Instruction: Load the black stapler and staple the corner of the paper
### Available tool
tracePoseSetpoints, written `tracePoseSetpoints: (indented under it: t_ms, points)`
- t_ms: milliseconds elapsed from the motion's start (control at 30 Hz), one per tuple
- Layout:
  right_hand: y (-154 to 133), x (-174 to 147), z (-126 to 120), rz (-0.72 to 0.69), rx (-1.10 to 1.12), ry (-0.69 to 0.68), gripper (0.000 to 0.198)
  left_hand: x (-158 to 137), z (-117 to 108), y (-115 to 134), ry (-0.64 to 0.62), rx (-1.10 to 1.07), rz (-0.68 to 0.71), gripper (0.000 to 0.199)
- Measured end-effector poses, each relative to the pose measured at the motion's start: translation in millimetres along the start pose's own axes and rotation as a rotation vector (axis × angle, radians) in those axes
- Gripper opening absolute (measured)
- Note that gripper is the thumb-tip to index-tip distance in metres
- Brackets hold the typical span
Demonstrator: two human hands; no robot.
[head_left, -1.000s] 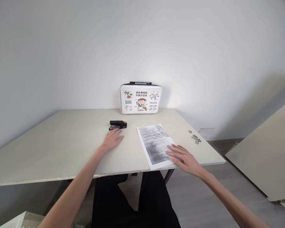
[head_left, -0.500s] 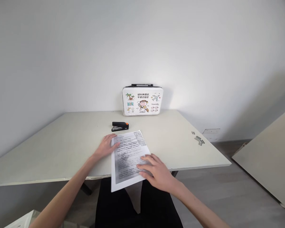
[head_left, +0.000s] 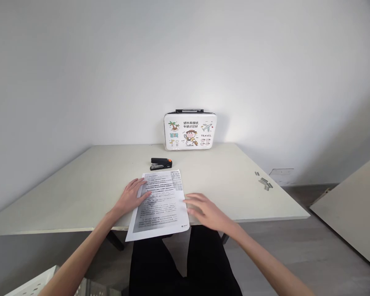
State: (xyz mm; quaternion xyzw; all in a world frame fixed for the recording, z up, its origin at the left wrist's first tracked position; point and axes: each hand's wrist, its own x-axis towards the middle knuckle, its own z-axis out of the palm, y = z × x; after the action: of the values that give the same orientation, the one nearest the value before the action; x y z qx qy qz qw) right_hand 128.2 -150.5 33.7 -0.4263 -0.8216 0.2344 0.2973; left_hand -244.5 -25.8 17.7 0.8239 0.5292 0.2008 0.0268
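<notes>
A printed sheet of paper (head_left: 160, 205) lies at the table's front, its lower edge hanging past the table edge. Whether it is one sheet or a stack, I cannot tell. My left hand (head_left: 130, 198) rests on its left edge, fingers stretched out and apart. At the right edge is my right hand (head_left: 208, 210), its fingers extended and spread, the tips at or just beside the paper. Just beyond the paper's top edge lies a black stapler (head_left: 161, 164) with an orange part.
Against the wall, a white cartoon-printed case (head_left: 190, 131) stands upright on the white table (head_left: 89, 185). Several staple strips (head_left: 265, 183) lie near the right edge. A white perforated container (head_left: 33, 283) is at lower left, a white panel (head_left: 354, 213) at right.
The paper has turned slightly, its lower end shifting left. My right hand has slid off its face to the right edge. The view has moved a little.
</notes>
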Motion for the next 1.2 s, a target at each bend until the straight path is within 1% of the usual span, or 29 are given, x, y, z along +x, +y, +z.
tracePoseSetpoints:
  t_ms: [67, 167, 233, 300, 400, 500, 633, 767, 900, 1067, 1200]
  points:
    - [25, -10, -17, 0.094, -0.003, 0.070, 0.042, -1, -2, -3, -0.004, -0.001, -0.023, 0.067]
    - [60, -30, -44, 0.215, 0.001, 0.087, 0.040, -3, -8, -11, -0.003, -0.004, -0.064, 0.067]
    - [79, -44, -57, 0.274, 0.005, 0.114, 0.038, -4, -14, -16, 0.003, -0.013, -0.094, 0.069]
    - [94, -54, -64, 0.317, 0.024, 0.194, 0.038, -6, -20, -18, 0.012, -0.037, -0.119, 0.071]
    - [106, -60, -63, 0.373, 0.051, 0.303, 0.039, -8, -29, -15, 0.029, -0.110, -0.157, 0.071]
    - [107, -60, -58, 0.374, 0.035, 0.315, 0.038, -10, -33, -10, 0.054, -0.161, -0.222, 0.068]
    - [101, -58, -55, 0.373, 0.014, 0.349, 0.041, -11, -32, -8, 0.069, -0.156, -0.277, 0.065]
    - [97, -59, -55, 0.387, 0.005, 0.399, 0.044, -12, -31, -11, 0.107, -0.168, -0.300, 0.057]
    - [95, -59, -55, 0.404, -0.001, 0.409, 0.044, -13, -33, -12, 0.133, -0.175, -0.296, 0.051]
    - [94, -60, -56, 0.398, -0.002, 0.420, 0.043, -13, -35, -10, 0.125, -0.189, -0.353, 0.053]
    - [95, -61, -56, 0.391, 0.011, 0.419, 0.040, -12, -36, -8, 0.128, -0.188, -0.339, 0.051]
